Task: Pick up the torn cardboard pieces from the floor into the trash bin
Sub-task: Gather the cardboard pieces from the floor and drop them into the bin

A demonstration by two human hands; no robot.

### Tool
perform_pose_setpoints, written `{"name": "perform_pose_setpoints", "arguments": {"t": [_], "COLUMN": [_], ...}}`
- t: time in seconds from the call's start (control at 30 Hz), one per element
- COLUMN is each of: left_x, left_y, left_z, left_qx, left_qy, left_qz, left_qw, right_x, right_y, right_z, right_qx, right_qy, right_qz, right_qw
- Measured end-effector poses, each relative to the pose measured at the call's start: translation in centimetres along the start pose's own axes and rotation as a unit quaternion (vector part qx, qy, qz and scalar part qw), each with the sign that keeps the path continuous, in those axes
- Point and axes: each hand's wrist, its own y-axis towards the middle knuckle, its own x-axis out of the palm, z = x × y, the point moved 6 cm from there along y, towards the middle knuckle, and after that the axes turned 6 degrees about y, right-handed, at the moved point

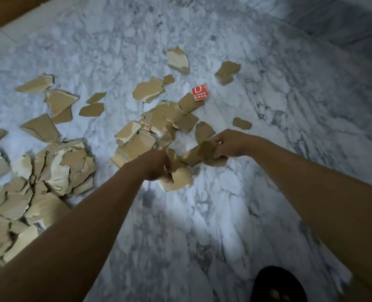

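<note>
**A:** What have the hands got?

**B:** From my end, both are clamped on scrap. My left hand [156, 166] has its fingers curled round a pale torn piece [178, 182] low over the marble floor [224, 214]. My right hand [230, 144] pinches a crumpled brown piece [207, 149] just beside it. The 2 pieces seem to overlap between the hands, but I can't tell whether they're joined.

**A:** And the rest of the cardboard?

**B:** It's scattered. A loose cluster [150, 131] lies just beyond the hands and a big heap [39, 182] sits at the left edge. Singles are strewn farther out, 1 of them with a red label [200, 92]. There's no trash bin in view (so I can't say which way the carry goes).

**A:** How will it handle?

**B:** Light and fairly stiff, I'd judge. The torn edges are ragged and the layers peel, so a pinch at a frayed corner may only strip off a ply. The flat pieces lie flush on smooth stone. I'd work my fingers under an edge, then grip across the middle. Stacked pieces would likely slide on each other, so I'd squeeze a bundle between both hands instead of dangling it. Nothing here is fragile, and the worst I expect is dropped scraps.
</note>
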Motion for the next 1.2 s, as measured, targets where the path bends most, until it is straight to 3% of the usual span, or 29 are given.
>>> {"name": "perform_pose_setpoints", "arguments": {"t": [0.2,0.33,0.43,0.53,0.63,0.77,0.87,0.93,1.1,1.2], "left_x": [1.7,2.6,2.9,3.5,3.7,4.0,4.7,4.6,0.6,-1.4], "left_y": [3.4,3.5,3.4,3.4,3.4,2.9,1.8,1.1,0.3,-0.2], "left_z": [0.4,0.8,0.6,0.4,0.5,0.8,1.7,1.3,-2.8,-4.0], "left_qx": [-0.008,-0.026,-0.028,-0.057,-0.079,-0.042,0.000,-0.001,-0.042,-0.061], "left_qy": [0.098,0.011,-0.036,-0.011,0.047,0.038,-0.054,-0.171,-0.362,-0.363], "left_qz": [0.103,0.158,0.177,0.136,0.087,0.086,0.097,0.088,0.107,0.114], "left_qw": [0.990,0.987,0.983,0.989,0.992,0.995,0.994,0.981,0.925,0.923], "right_x": [1.3,3.9,4.4,4.9,4.7,5.2,4.8,3.0,-2.6,-1.9], "right_y": [1.5,3.3,3.9,4.0,3.7,3.3,2.6,2.1,4.0,4.9], "right_z": [-3.7,-3.3,-2.8,-1.6,-1.1,-0.4,0.4,1.0,0.3,0.0], "right_qx": [-0.046,-0.082,-0.127,-0.116,-0.124,-0.132,-0.102,-0.041,0.032,0.081], "right_qy": [-0.220,-0.353,-0.314,-0.271,-0.279,-0.259,-0.154,-0.149,-0.089,-0.054], "right_qz": [0.012,0.034,0.090,0.063,0.085,0.091,0.032,0.005,0.051,0.074], "right_qw": [0.974,0.931,0.937,0.954,0.948,0.952,0.982,0.988,0.994,0.993]}}
